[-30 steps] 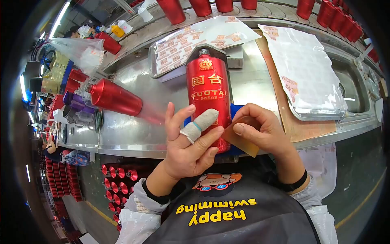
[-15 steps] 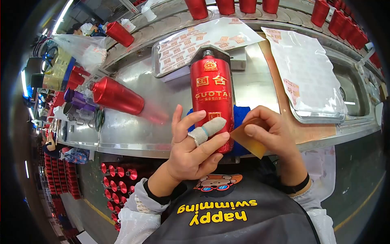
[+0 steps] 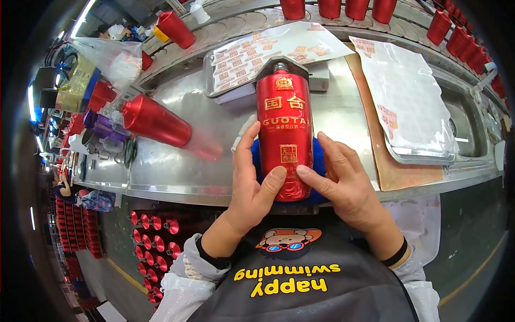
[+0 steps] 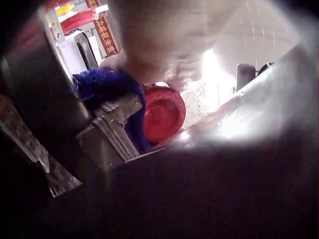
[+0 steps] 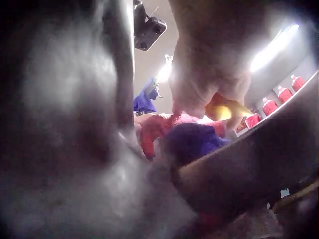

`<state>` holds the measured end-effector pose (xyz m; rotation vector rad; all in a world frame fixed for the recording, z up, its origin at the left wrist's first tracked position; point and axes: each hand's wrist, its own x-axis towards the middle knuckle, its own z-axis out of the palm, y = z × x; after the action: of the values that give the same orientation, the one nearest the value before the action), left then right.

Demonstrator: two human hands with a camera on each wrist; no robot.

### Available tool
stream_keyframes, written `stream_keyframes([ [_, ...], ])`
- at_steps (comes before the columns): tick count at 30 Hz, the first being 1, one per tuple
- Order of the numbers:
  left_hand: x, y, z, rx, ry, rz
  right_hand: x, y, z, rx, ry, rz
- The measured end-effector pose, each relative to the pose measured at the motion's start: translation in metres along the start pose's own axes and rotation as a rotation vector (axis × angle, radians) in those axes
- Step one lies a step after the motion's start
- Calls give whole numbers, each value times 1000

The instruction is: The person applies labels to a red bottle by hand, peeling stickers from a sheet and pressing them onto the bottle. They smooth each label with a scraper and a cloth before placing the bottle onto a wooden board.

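A red bottle (image 3: 284,123) marked GUOTAI lies neck away from me on a blue cloth (image 3: 318,153) on the steel table (image 3: 177,172). My left hand (image 3: 256,161) grips its left side, thumb on the front below the small gold label (image 3: 288,153). Opposite it my right hand (image 3: 322,161) grips the right side, its thumb beside the left one. The left wrist view shows the bottle's round base (image 4: 163,113) on the blue cloth (image 4: 104,87). In the right wrist view a yellow card (image 5: 227,107) shows under my right hand.
A second red bottle (image 3: 155,121) lies on the table to the left. Two trays of label sheets stand behind (image 3: 252,53) and to the right (image 3: 407,96), the right one on a brown board (image 3: 386,172). Red bottles (image 3: 343,8) line the back; a sink (image 3: 466,118) lies far right.
Both hands have closed in on the bottle's sides with thumbs on its front. The yellow card, held at the bottle's lower right before, no longer shows in the head view.
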<state>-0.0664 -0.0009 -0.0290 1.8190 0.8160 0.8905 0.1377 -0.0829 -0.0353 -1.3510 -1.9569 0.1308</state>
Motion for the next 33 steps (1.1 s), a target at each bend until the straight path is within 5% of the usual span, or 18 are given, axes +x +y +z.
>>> stream_keyframes([
  [2, 0, -4, -2, -66, -25, -24, -3, 5, -6, -45, 19, 4],
  [5, 0, -5, -2, -211, -26, -96, -10, -3, -8, 272, 167, 251],
  [6, 0, -4, -1, -191, -29, -89, -5, -15, -2, 653, 312, 405],
  [9, 2, 0, 2, -175, -35, -80, 12, -37, -10, 949, 189, 609],
  [11, 2, 2, 4, -219, -22, -85, 15, -32, 2, 591, 181, 446],
  [14, -1, -1, 7, -190, 34, -13, -9, -9, 15, 677, 213, 654],
  [17, -5, 4, -2, 249, -30, 297, -19, -4, 18, 734, 185, 747],
  [18, -11, 6, -8, 599, -73, 432, -19, -6, 19, 761, 234, 735],
  [21, -14, 3, -22, 798, -227, 670, -20, -3, 14, 845, 260, 735],
  [33, -6, 16, -29, 788, -323, 728, -15, -5, 4, 895, 319, 714],
])
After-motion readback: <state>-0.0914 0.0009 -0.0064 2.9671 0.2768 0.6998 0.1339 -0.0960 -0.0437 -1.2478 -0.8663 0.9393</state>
